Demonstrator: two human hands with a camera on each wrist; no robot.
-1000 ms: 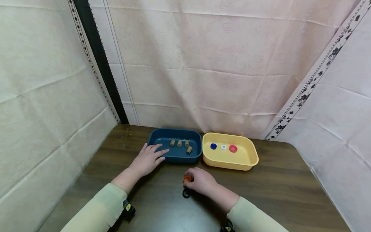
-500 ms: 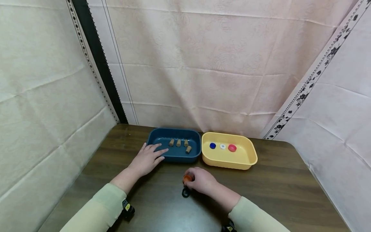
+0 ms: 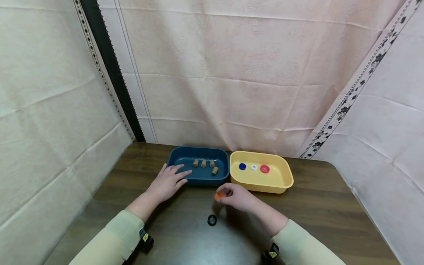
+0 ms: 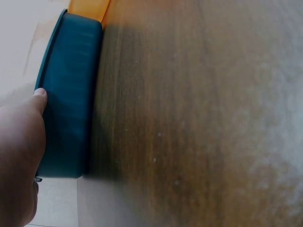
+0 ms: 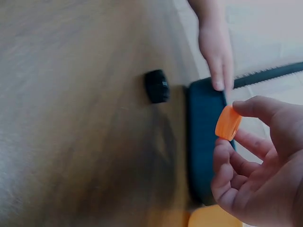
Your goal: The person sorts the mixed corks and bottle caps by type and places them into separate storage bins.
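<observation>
My right hand (image 3: pixel 239 198) pinches an orange bottle cap (image 3: pixel 218 195) between thumb and fingers, raised over the table before the two trays. The right wrist view shows the same orange cap (image 5: pixel 228 123) at the fingertips. On the table below lies a black bottle cap (image 3: pixel 212 220), apart from both hands. My left hand (image 3: pixel 167 184) rests on the left near rim of the blue tray (image 3: pixel 202 182), its fingers extended over the inside. In the left wrist view the thumb (image 4: pixel 40 97) lies at that tray's rim.
Several corks (image 3: pixel 203 163) sit inside the blue tray. Beside it on the right stands a yellow tray (image 3: pixel 261 187) holding a blue cap (image 3: pixel 242 166), a white cap (image 3: pixel 254 167) and a red cap (image 3: pixel 264 169). Cloth (image 3: pixel 212 73) hangs behind the wooden table (image 3: pixel 185 235).
My right hand has lifted the orange cap away from the black cap, up and slightly right toward the trays. The black cap stays on the table. My left hand has kept its place.
</observation>
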